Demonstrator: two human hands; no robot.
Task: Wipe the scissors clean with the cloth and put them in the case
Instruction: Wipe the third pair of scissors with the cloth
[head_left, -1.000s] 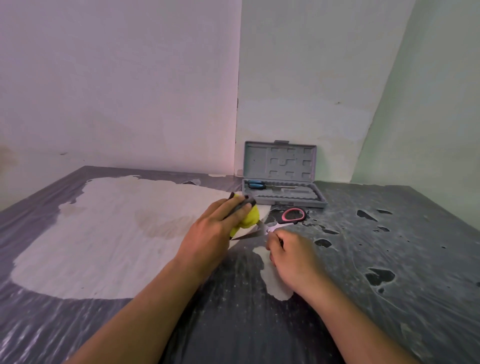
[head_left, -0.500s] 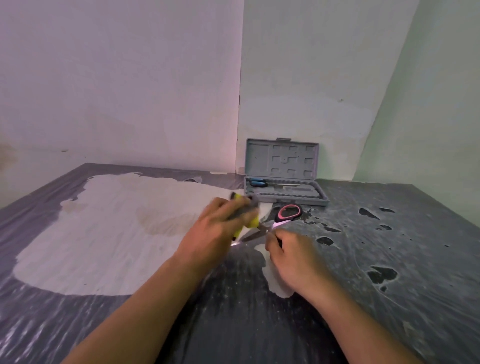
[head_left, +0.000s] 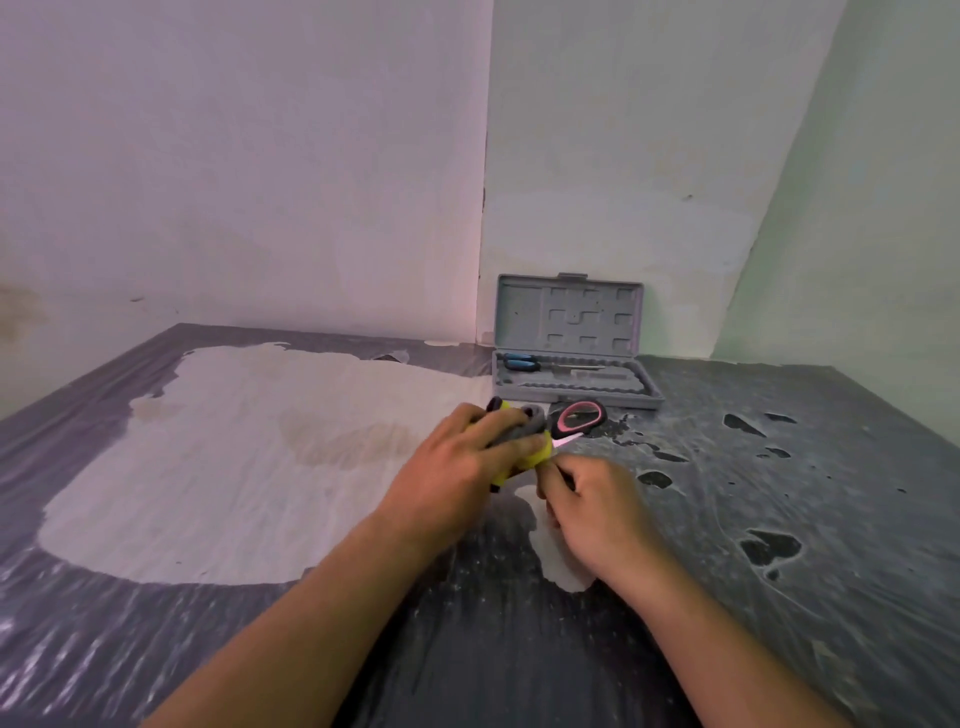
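Wiping is the step in hand, and it wants firm, even pressure from the cloth along the metal while the other hand keeps the tool from sliding on the slick table (head_left: 156, 597), whose dark glossy film is peeled away over a large pale, matte patch on the left side.

Left of centre, the left hand (head_left: 457, 467) curls over a bunched yellow and grey cloth (head_left: 524, 447), soft and thick, gripping it and pressing it down onto the scissors (head_left: 579, 420). Only a short bright sliver of blade and one rounded handle loop, black outside with a pink lining, show beyond the cloth; the rest of the tool is covered, so how clean it is cannot be judged. To do this well, I would draw the cloth from pivot toward the tip, folding it round both faces of the blade and keeping fingertips off the cutting edge.

Just right of the cloth, the right hand (head_left: 597, 512) rests on the table with fingers curled tight, apparently pinching part of the scissors close to the cloth, though the contact is hidden.

Beyond them, near the wall corner, stands the case (head_left: 571, 317), open, of grey moulded plastic with ribbed recesses; a blue-handled screwdriver (head_left: 522, 362) lies in its tray.
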